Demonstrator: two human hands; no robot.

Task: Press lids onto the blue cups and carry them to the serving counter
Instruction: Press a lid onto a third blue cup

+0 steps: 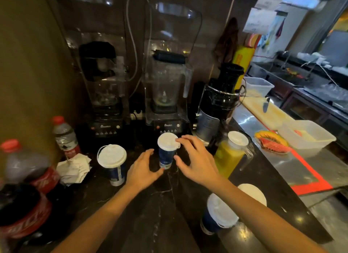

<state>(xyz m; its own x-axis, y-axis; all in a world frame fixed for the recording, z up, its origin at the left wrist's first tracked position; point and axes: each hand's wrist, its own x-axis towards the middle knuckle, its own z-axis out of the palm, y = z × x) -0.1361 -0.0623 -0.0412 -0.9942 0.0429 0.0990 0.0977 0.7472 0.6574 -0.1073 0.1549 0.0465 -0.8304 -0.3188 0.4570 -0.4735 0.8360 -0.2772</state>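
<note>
- Middle lidded blue paper cup (166, 154) stands on the dark marble counter (162, 205), between two spread hands.
- Right hand (195, 158): fingertips touch its white lid (168, 141).
- Left hand (143, 168): fingers loose, beside its base.
- Two black blenders (165, 94) directly behind; yellow juice pitcher (230, 156) right; two more lidded cups (113, 164) nearby.

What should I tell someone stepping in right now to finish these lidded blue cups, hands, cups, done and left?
Left hand: open, fingers beside the base of the middle blue cup, contact unclear.
Right hand: open, fingertips at the rim of that cup's white lid.
Cups: the left blue cup and the near blue cup both stand lidded on the dark counter.
Done: a lid sits on all three cups.
Left: confirm the middle lid is pressed down all round, then carry the cups to the serving counter.
</note>
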